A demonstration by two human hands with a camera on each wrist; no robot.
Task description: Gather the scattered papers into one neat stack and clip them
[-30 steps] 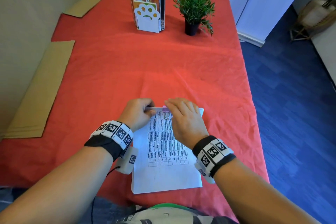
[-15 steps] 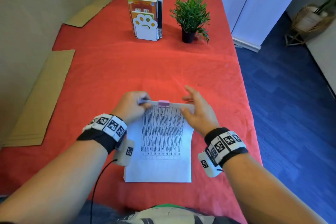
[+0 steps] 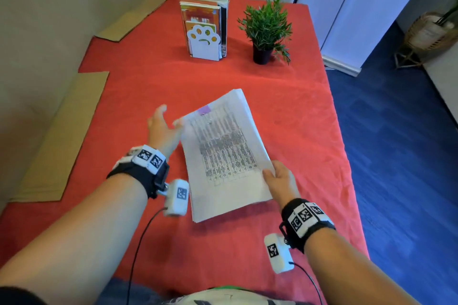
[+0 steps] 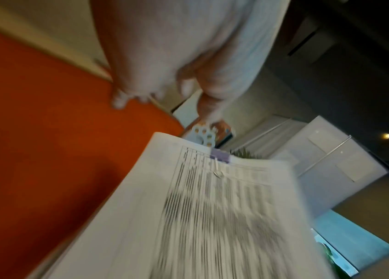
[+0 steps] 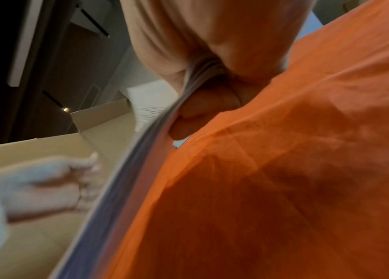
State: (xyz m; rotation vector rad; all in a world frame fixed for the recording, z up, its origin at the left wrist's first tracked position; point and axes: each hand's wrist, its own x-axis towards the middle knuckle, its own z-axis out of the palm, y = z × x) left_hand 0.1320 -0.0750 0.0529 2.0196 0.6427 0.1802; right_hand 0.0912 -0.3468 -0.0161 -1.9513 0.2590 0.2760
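A white paper stack (image 3: pixel 223 153) printed with a table is lifted off the red tablecloth (image 3: pixel 148 82) and tilted, its far end pointing up and right. A purple binder clip (image 3: pixel 204 109) sits on its top edge, also seen in the left wrist view as the clip (image 4: pixel 221 155) on the stack (image 4: pixel 188 217). My right hand (image 3: pixel 277 178) pinches the stack's near right corner, thumb on top, fingers (image 5: pixel 203 111) underneath the sheets (image 5: pixel 126 169). My left hand (image 3: pixel 163 126) is beside the stack's left edge with fingers spread and relaxed, holding nothing.
A white paw-shaped book holder with books (image 3: pixel 204 30) and a small potted plant (image 3: pixel 266 30) stand at the table's far end. Cardboard sheets (image 3: pixel 62 136) lie along the left wall. The table's right edge drops to a blue floor (image 3: pixel 396 156).
The stack lay flat under both hands; now my right hand has lifted and turned it by its near corner, and my left hand has let go and opened.
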